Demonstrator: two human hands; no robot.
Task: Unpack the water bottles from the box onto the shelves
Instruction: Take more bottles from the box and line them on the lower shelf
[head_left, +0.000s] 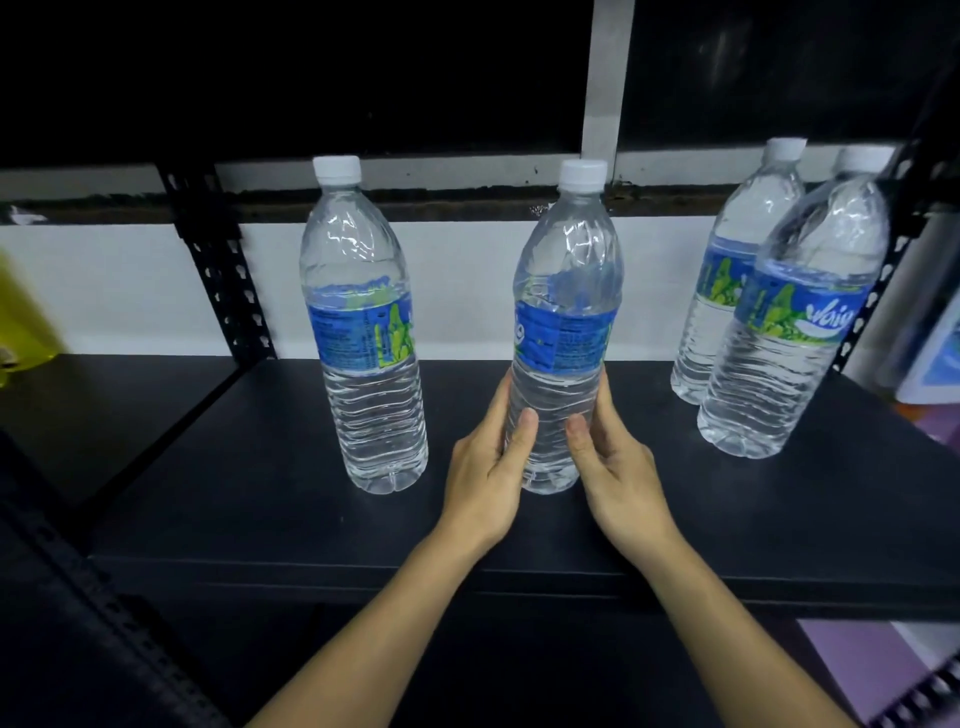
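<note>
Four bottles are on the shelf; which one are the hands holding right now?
The second bottle from the left, in the middle of the shelf. The left hand and right hand clasp its lower body; the other three stand untouched.

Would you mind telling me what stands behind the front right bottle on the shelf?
Another bottle stands behind the front right bottle, which covers part of its right side and base. Behind both, the white wall shows.
</note>
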